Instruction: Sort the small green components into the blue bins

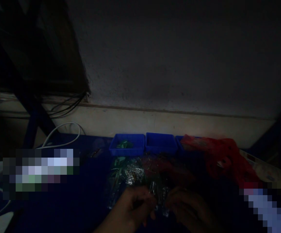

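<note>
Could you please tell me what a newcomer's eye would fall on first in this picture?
Probably the red mesh, heaped at the right of the blue tabletop and partly over the rightmost blue bin. Next, perhaps the glinting clear plastic, lying just beyond the left hand and between it and the right hand.

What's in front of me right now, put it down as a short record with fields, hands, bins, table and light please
Left hand: fingers curled beside shiny clear plastic; grip unclear
Right hand: fingers bent, close to the shiny plastic; grip unclear
Left bin: blue, green items inside
Middle bin: blue, beside the left bin
Right bin: blue, partly covered by red material
Table: blue
White cable: looped, back left
Light: very dim
</note>
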Tool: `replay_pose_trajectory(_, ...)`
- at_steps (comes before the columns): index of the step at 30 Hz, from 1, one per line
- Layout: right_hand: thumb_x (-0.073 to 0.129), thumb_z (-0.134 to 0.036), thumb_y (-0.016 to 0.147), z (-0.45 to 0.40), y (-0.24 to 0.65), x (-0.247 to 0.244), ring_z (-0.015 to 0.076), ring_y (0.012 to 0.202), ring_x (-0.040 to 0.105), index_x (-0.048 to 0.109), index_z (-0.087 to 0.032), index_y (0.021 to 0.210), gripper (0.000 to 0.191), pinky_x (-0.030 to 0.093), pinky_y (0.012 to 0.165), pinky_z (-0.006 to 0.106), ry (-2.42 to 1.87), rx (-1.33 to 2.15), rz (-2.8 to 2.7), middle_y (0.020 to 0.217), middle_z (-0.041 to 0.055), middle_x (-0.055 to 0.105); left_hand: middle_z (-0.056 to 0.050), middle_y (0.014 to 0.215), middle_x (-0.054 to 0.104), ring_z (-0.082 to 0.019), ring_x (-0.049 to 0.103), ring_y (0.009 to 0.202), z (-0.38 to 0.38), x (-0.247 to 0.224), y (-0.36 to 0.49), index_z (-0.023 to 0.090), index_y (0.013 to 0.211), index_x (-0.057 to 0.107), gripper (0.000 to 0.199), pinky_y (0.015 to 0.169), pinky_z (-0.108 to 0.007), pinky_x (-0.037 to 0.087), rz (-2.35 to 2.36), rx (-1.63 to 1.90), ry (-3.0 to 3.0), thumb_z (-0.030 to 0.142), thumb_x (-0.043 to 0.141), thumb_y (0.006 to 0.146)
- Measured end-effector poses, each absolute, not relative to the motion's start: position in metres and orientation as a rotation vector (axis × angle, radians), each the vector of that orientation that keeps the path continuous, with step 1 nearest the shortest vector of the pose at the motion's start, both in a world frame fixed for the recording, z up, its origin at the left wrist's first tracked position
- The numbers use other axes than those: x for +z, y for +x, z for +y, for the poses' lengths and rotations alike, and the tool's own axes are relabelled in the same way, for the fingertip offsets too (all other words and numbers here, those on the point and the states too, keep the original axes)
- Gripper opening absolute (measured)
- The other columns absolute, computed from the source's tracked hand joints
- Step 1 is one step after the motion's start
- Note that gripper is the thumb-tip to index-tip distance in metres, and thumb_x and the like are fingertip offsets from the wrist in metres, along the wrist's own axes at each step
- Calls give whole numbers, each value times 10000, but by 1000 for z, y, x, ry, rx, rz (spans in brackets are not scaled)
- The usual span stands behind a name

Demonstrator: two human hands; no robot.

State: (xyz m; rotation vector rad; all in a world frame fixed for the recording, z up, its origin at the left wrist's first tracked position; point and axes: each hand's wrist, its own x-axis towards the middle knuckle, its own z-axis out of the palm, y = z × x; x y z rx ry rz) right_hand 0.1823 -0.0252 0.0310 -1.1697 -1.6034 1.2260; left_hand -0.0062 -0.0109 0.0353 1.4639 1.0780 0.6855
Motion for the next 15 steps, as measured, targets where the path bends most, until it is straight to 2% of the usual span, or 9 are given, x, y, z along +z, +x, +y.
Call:
replay_pose_trajectory(4,615,-384,752,-22,181,29,113,572,469,560,-241,852,182,383,514,215,-1171,1346,-1391,708,-39,506,16,594,525,-98,408,483,-11,35,-8,150,660,589,307,463,-214,310,1114,722,1432,420,511,783)
replay_pose_trajectory(7,632,-381,743,-21,181,28,100,548,444,545,-235,927,250,351,488,206,-1216,1394,-1413,688,-54,488,41,540,447,-97,378,485,-10,36,-9,153,614,588,295,460,-215,281,1082,747,1467,369,512,800)
replay_pose_trajectory(10,582,-385,795,-20,181,28,85,486,418,562,-201,840,190,319,463,199,-1238,1481,-1471,577,-70,466,61,512,358,-89,327,481,-9,34,-8,154,567,584,326,456,-213,259,990,773,1543,336,516,829)
replay_pose_trajectory(13,556,-452,816,-19,180,29,92,483,459,546,-193,778,262,356,478,202,-1191,1517,-1452,536,-62,492,64,568,410,-75,333,466,-8,27,-8,161,758,624,212,429,-190,276,982,803,1470,361,576,809)
replay_pose_trajectory(15,574,-511,789,-19,180,30,113,535,518,554,-196,774,316,407,505,213,-1170,1498,-1420,602,-30,560,74,599,441,-60,339,426,-7,22,-8,182,845,560,257,383,-167,287,993,849,1344,416,628,764)
